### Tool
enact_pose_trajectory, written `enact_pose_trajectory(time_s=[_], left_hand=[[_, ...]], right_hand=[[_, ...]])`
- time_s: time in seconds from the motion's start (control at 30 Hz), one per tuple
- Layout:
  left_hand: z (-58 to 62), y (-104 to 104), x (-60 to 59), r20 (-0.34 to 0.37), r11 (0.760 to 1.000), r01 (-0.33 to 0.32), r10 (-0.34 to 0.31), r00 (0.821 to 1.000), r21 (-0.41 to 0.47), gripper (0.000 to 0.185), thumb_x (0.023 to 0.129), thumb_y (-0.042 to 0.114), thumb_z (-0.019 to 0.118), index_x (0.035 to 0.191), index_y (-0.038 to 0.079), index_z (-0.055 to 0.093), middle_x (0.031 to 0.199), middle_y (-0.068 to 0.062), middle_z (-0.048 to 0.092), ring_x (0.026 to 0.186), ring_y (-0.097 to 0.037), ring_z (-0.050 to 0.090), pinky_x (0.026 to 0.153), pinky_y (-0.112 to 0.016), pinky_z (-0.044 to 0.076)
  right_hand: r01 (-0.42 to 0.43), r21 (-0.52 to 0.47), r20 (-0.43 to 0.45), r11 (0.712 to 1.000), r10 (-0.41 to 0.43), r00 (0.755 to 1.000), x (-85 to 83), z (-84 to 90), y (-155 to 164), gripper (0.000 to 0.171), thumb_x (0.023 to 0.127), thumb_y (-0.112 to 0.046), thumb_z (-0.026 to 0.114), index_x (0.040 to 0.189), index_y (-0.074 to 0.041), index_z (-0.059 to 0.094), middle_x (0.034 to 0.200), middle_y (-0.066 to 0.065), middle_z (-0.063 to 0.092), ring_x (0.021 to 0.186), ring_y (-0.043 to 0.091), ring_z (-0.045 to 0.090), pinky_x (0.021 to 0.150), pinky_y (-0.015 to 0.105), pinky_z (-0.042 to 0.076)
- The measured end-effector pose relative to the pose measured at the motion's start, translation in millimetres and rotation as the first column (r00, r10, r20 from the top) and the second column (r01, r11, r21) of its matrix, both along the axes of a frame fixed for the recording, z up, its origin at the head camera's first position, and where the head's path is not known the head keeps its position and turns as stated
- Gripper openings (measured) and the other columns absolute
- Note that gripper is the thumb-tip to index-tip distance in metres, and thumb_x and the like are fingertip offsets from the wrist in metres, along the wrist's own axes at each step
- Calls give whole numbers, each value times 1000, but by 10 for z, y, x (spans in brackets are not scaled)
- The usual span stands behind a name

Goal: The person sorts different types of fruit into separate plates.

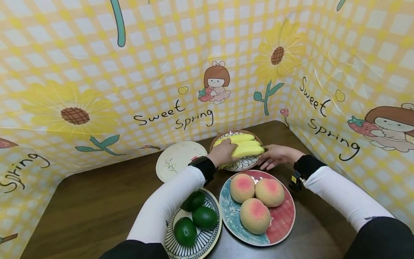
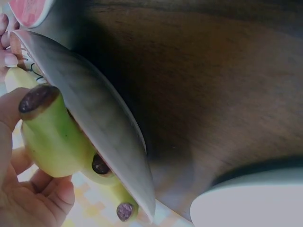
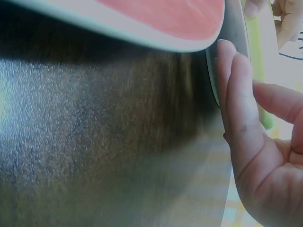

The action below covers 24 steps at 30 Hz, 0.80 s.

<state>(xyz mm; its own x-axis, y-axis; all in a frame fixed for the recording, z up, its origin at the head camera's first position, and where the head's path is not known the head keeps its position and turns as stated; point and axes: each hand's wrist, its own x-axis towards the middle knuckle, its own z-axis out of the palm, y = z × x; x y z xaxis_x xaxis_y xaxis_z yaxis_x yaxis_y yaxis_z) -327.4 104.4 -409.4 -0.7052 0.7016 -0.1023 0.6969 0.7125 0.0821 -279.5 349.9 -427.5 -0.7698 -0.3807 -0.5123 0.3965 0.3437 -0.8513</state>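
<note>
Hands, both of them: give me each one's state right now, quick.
Left hand: fingers curled round a banana on the patterned plate, holding it.
Right hand: open, straight fingers resting against that plate's rim.

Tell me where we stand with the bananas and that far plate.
Looks done: three peaches sit on the red and blue plate, three avocados on the striped plate. In hand: the left hand grips the bananas on the brown-rimmed plate, while the right hand rests straight fingers against its rim. Left: probably the white plate, which holds no fruit.
</note>
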Motion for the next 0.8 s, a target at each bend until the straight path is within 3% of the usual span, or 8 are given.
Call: enact_pose_trajectory(time_s=[0.13, 0.3, 0.5, 0.63, 0.8], left_hand=[[20, 3, 3, -19, 1000, -8, 8, 1000, -7, 53, 97, 36, 71, 142, 10, 60, 130, -17, 60, 116, -28, 57, 94, -40, 53], [-66, -48, -41, -64, 999, -33, 33, 997, 1, 51, 96, 39, 71, 138, 11, 64, 128, -18, 62, 115, -29, 60, 95, -42, 54], [-156, -166, -91, -22, 996, -71, 72, 997, 57, 56, 96, 42, 72, 142, 12, 60, 129, -17, 60, 115, -28, 60, 96, -42, 55], [-109, -320, -74, 54, 991, -93, 88, 995, 93, 57, 98, 42, 68, 146, 13, 55, 135, -16, 59, 120, -29, 61, 98, -43, 54], [113, -648, 11, 134, 979, -92, 67, 989, 182, 53, 103, 31, 62, 149, 6, 51, 140, -21, 59, 122, -33, 61, 103, -47, 50]], right_hand=[[2, 7, -6, 1000, -2, 1000, -3, 7, 0, 58, 109, -11, 39, 154, 11, 9, 110, 10, 70, 80, 7, 74, 70, 22, 61], [-5, -1, -8, 1000, 5, 1000, -14, 3, -21, 54, 110, -10, 37, 153, 10, 12, 110, 10, 69, 80, 7, 74, 70, 21, 60], [-34, 3, -15, 999, 34, 999, -46, 4, -75, 51, 110, -11, 38, 150, 9, 15, 103, 7, 70, 77, 7, 74, 68, 22, 60], [-46, 68, -53, 997, 50, 997, -27, 14, -103, 60, 110, -14, 39, 154, 10, 7, 106, 15, 71, 74, 7, 73, 67, 24, 60], [-28, 197, -146, 980, 57, 988, 106, 99, -2, 71, 109, -18, 40, 156, 14, -2, 125, 34, 63, 77, 12, 72, 66, 28, 58]])
